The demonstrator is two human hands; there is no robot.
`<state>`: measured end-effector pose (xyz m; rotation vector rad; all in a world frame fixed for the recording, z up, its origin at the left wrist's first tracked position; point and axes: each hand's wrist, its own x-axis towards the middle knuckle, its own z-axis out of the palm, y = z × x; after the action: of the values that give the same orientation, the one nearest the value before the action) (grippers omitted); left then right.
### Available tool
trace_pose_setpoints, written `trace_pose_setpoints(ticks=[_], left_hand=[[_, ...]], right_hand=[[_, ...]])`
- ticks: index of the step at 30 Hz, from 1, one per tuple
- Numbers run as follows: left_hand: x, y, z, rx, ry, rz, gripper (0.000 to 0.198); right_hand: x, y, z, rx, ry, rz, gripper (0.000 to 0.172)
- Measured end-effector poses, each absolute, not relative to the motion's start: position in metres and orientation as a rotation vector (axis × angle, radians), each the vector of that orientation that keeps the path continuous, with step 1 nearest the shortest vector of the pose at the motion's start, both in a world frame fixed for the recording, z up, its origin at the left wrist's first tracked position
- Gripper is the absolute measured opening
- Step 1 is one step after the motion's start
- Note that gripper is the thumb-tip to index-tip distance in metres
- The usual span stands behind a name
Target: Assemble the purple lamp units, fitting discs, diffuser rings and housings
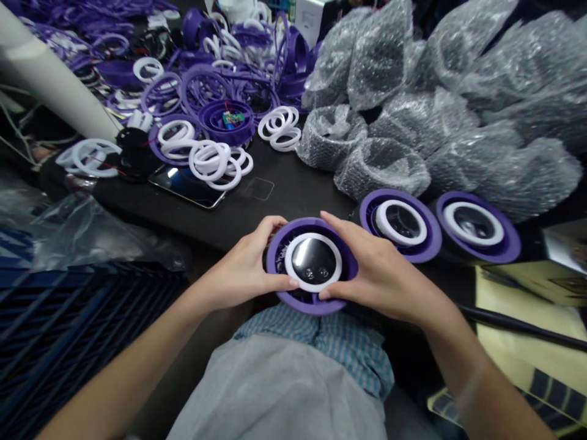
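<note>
Between my two hands is a round device with a purple rim [279, 293], a white ring and a glossy black domed centre, held above my lap at the table's front edge. My left hand [245, 266] wraps its left side, thumb on the lower edge of the white ring. On the right side, my right hand [371, 263] grips the rim, its thumb also at the ring's lower edge. The device's underside is hidden. Two similar purple-rimmed devices, one [433, 229] nearer and one [509, 241] farther right, rest on the table.
Bubble-wrapped items [380, 165] are heaped at the back right. Loose white rings [208, 160], a phone [183, 188] and a purple housing [211, 119] with a circuit board lie left of centre. Purple rings pile up behind. A blue crate [68, 318] stands at lower left.
</note>
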<state>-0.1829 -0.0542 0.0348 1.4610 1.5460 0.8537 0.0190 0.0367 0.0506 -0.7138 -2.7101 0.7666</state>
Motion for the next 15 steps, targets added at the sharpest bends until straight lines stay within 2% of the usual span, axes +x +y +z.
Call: trace_pose_setpoints(ticks=[6,11,13,15], left_hand=[[-0.178,-0.052,0.037,1.465,1.565,0.891,0.063],[-0.173,-0.057,0.037,1.536,1.713,0.874,0.071],[-0.168,-0.064,0.037,1.547,1.781,0.856,0.074],[-0.161,-0.072,0.036,1.544,1.779,0.862,0.066]], right_hand=[[0.021,0.041,0.046,-0.711,-2.673,0.767,0.098],[0.022,0.033,0.034,-0.852,-2.38,1.07,0.102],[0.026,0.023,0.025,-0.905,-2.132,1.25,0.093],[0.035,0.009,0.016,-0.919,-1.869,1.396,0.074]])
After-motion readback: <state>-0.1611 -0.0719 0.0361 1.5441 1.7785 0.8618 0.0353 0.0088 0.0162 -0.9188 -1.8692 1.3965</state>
